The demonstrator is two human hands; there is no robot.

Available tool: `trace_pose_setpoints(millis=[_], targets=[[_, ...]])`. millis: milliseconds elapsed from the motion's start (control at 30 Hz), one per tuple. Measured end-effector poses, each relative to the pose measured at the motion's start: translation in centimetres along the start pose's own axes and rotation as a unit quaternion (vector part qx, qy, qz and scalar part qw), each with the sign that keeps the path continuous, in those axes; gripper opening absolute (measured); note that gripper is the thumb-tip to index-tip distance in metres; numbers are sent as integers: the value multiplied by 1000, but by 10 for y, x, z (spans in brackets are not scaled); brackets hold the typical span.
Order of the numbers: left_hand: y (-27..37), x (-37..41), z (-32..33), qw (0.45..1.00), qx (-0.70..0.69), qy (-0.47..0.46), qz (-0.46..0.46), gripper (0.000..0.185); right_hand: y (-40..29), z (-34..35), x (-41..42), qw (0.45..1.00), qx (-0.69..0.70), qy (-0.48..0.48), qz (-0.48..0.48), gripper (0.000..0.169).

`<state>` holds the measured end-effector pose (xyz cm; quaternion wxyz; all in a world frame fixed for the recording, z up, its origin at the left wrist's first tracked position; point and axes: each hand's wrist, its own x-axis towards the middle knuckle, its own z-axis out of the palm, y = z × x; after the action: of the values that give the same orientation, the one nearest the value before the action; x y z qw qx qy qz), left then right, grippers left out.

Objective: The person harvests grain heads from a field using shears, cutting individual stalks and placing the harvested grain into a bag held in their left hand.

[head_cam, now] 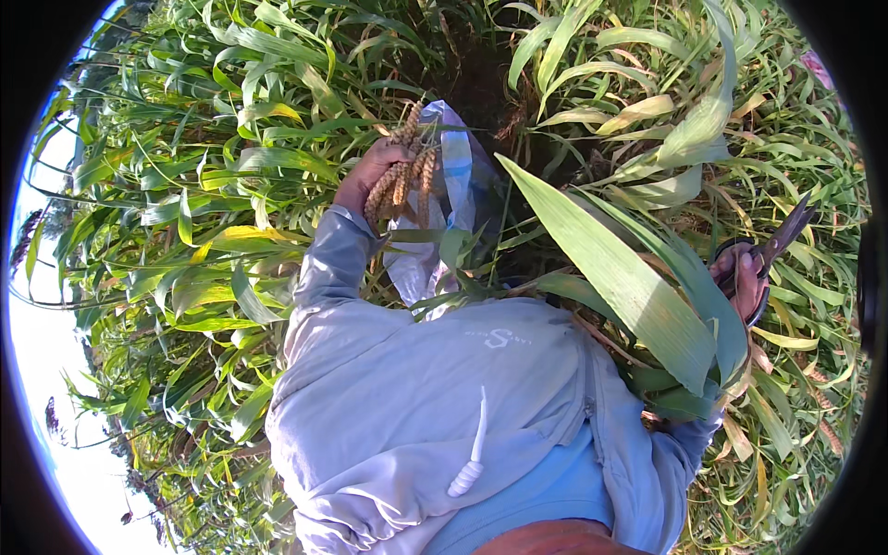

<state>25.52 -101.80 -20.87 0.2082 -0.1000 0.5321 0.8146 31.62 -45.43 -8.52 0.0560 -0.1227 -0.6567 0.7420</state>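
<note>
My left hand [380, 165] is closed around a bunch of ripe, tan millet-like seed heads [404, 182], several of them hanging down past the fingers. Just right of and behind the bunch is a whitish-blue plastic bag [456, 166], partly hidden by leaves. At the right side, my right hand [744, 277] grips the dark handles of a pair of scissors [784, 236], whose dark blades point up and to the right. A broad green leaf [617, 277] lies across the space between my hands, over my right sleeve.
Dense leafy crop plants [250, 166] surround me on both sides, with green and yellowing leaves. Dark ground [485, 90] shows between the stalks ahead. More seed heads [825, 416] stand at the lower right. A pink thing [817, 68] appears at the far upper right.
</note>
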Motion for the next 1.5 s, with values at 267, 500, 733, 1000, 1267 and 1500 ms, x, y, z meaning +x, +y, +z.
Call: trace_pose_setpoints(millis=[267, 500, 733, 1000, 1267, 1500], targets=[[-132, 46, -24, 914, 303, 249, -102, 43, 4, -10, -7, 997, -20, 51, 52, 27], [-170, 101, -83, 598, 797, -34, -82, 46, -7, -13, -38, 986, -140, 74, 43, 30], [-90, 148, 1, 928, 269, 57, -253, 45, 20, -58, -76, 986, 97, 125, 50, 19], [-84, 98, 78, 909, 255, 54, -325, 25, 48, -116, -115, 978, 46, 199, 48, 30], [0, 117, 154, 828, 545, -31, -132, 17, 42, -151, -164, 991, 42, 123, -23, 22], [78, 69, 438, 701, 355, -511, 348, 19, 45, -180, -194, 995, 21, 60, -76, 16]])
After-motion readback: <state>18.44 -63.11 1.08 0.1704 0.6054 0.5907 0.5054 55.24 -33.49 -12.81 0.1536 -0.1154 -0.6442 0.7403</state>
